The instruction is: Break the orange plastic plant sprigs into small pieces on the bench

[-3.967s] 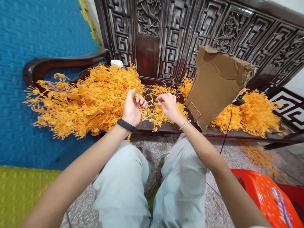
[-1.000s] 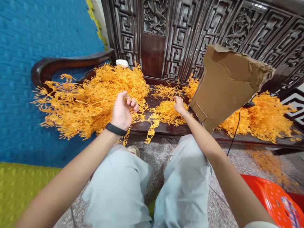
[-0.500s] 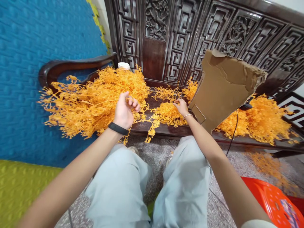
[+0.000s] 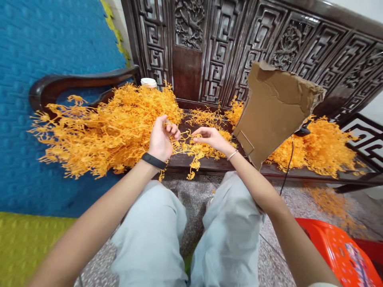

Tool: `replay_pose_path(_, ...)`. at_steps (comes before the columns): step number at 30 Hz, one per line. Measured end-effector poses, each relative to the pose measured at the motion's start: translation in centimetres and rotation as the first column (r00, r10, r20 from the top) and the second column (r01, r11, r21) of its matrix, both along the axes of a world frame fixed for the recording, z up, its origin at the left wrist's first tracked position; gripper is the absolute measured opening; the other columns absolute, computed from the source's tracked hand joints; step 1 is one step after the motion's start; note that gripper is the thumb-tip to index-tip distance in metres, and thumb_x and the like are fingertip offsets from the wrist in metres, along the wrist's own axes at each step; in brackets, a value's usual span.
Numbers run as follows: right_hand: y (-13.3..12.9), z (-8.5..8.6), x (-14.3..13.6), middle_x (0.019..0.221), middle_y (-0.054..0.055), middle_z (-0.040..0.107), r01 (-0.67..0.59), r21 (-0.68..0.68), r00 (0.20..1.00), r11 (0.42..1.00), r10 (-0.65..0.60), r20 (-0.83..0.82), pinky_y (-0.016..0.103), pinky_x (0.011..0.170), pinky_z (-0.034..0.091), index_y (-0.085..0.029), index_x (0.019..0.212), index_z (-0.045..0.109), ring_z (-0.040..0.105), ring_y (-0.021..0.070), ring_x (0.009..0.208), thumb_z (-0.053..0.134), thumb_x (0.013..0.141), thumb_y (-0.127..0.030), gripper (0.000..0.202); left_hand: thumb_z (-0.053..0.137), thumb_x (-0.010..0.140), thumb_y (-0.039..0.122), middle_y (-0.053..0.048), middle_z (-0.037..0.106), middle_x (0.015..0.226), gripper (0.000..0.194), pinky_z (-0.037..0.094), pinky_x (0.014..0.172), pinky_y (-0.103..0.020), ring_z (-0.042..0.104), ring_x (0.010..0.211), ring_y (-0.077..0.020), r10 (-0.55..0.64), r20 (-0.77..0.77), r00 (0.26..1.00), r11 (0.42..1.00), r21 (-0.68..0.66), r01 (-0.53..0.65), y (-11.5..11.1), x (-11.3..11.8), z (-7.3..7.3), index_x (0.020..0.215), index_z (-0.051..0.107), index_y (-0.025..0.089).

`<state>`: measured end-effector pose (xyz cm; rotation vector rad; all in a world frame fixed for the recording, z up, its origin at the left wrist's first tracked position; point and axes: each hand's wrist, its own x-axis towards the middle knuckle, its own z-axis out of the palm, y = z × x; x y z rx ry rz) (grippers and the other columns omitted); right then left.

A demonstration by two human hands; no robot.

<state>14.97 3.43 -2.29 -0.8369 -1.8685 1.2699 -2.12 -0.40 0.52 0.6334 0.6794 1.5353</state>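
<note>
My left hand (image 4: 162, 138), with a dark band at its wrist, is curled round an orange plastic plant branch (image 4: 194, 159), whose sprigs hang past the bench edge. Facing it from the right, my right hand (image 4: 211, 139) pinches a small orange sprig (image 4: 196, 136) between thumb and fingers. A big heap of orange plastic branches (image 4: 104, 123) lies to the left, behind my left hand. Beneath and behind my right hand spreads a smaller pile of orange pieces (image 4: 209, 148) on the dark wooden bench (image 4: 179, 161).
A cardboard sheet (image 4: 275, 111) leans upright right of my hands, with a thin wire frame at its base. More orange branches (image 4: 323, 147) lie beyond it, beside a black cable (image 4: 287, 167). A white cup (image 4: 149, 82) stands behind the left heap. A red plastic stool (image 4: 332, 247) is at lower right.
My right hand has moved left from the small pile towards my left hand and now pinches a sprig there. My left hand still holds the branch. The view has shifted slightly.
</note>
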Motion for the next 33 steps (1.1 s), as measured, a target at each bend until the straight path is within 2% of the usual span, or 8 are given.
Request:
replay_pose_path(3, -0.1, 0.2, 0.2, 0.074, -0.001, 0.065, 0.104, 0.029, 0.990, 0.994, -0.101, -0.093, 0.028, 0.074, 0.050, -0.019, 0.079, 0.066, 0.061, 0.0100, 0.068, 0.071, 0.068, -0.034, 0.019, 0.040, 0.086, 0.032, 0.004, 0.031, 0.043, 0.040, 0.031, 0.039, -0.021, 0.034, 0.037, -0.0079, -0.014, 0.000, 1.000, 1.000, 0.007, 0.014, 0.0, 0.3, 0.0, 0.051, 0.026, 0.020)
replay_pose_path(9, -0.1, 0.5, 0.8, 0.069, -0.001, 0.065, 0.174, 0.001, 0.974, 0.985, -0.172, -0.148, 0.024, 0.067, 0.048, -0.021, 0.081, 0.070, 0.058, 0.0090, 0.063, 0.065, 0.072, -0.043, 0.024, 0.044, 0.084, 0.035, 0.004, 0.031, 0.044, 0.041, 0.032, 0.040, -0.021, 0.035, 0.037, -0.0078, -0.024, -0.005, 1.000, 1.000, -0.019, 0.024, -0.1, 0.6, 0.1, 0.050, 0.026, 0.020)
replay_pose_path(13, 0.1, 0.2, 0.5, 0.072, 0.000, 0.065, 0.257, -0.149, 0.925, 0.955, -0.288, -0.248, 0.022, 0.062, 0.046, -0.020, 0.074, 0.070, 0.058, 0.0085, 0.063, 0.065, 0.073, -0.035, 0.015, 0.044, 0.084, 0.034, 0.004, 0.032, 0.044, 0.042, 0.036, 0.044, -0.022, 0.037, 0.039, -0.0084, -0.036, 0.006, 0.999, 0.999, -0.014, 0.036, -0.1, 1.0, 0.1, 0.049, 0.026, 0.020)
replay_pose_path(17, 1.2, -0.3, -0.1, 0.067, 0.000, 0.063, 0.324, -0.413, 0.845, 0.851, -0.457, -0.278, 0.019, 0.057, 0.044, -0.017, 0.066, 0.068, 0.056, 0.0066, 0.059, 0.061, 0.076, -0.025, 0.014, 0.041, 0.085, 0.033, 0.004, 0.031, 0.044, 0.042, 0.038, 0.047, -0.022, 0.037, 0.041, -0.0087, -0.084, 0.062, 0.995, 0.995, -0.049, 0.087, 0.0, 2.1, 0.0, 0.050, 0.025, 0.020)
replay_pose_path(20, 2.2, -0.8, -0.3, 0.065, 0.001, 0.063, 0.382, -0.506, 0.793, 0.773, -0.555, -0.250, 0.019, 0.056, 0.044, -0.016, 0.065, 0.067, 0.055, 0.0061, 0.057, 0.059, 0.077, -0.023, 0.016, 0.038, 0.086, 0.030, 0.004, 0.029, 0.044, 0.041, 0.037, 0.046, -0.021, 0.035, 0.041, -0.0083, -0.085, 0.131, 0.988, 0.991, -0.093, 0.098, 0.2, 3.4, -0.2, 0.050, 0.023, 0.020)
replay_pose_path(28, 3.8, -1.5, -0.2, 0.071, 0.000, 0.065, 0.525, -0.478, 0.711, 0.704, -0.672, -0.209, 0.016, 0.050, 0.041, -0.016, 0.068, 0.065, 0.054, 0.0045, 0.055, 0.058, 0.078, -0.024, 0.015, 0.033, 0.087, 0.027, 0.005, 0.026, 0.043, 0.039, 0.033, 0.043, -0.020, 0.031, 0.038, -0.0072, -0.031, 0.224, 0.974, 0.986, -0.155, 0.067, 0.8, 4.8, -0.6, 0.050, 0.020, 0.019)
replay_pose_path(31, 5.2, -1.9, 2.2, 0.070, 0.001, 0.064, 0.647, -0.466, 0.596, 0.603, -0.782, -0.184, 0.019, 0.050, 0.043, -0.017, 0.076, 0.066, 0.055, 0.0060, 0.053, 0.053, 0.082, -0.028, 0.019, 0.035, 0.087, 0.029, 0.006, 0.024, 0.043, 0.039, 0.026, 0.038, -0.020, 0.026, 0.036, -0.0061, -0.024, 0.197, 0.980, 0.984, -0.170, 0.059, -0.3, 4.6, 0.1, 0.051, 0.021, 0.019)
replay_pose_path(33, 6.1, -2.3, 4.5, 0.069, 0.001, 0.063, 0.733, -0.417, 0.506, 0.537, -0.841, -0.193, 0.020, 0.050, 0.043, -0.017, 0.084, 0.067, 0.054, 0.0068, 0.052, 0.050, 0.084, -0.031, 0.023, 0.038, 0.086, 0.032, 0.006, 0.026, 0.044, 0.040, 0.026, 0.038, -0.020, 0.028, 0.036, -0.0059, -0.028, 0.164, 0.986, 0.992, -0.120, 0.048, -1.1, 4.3, 0.7, 0.052, 0.022, 0.019)
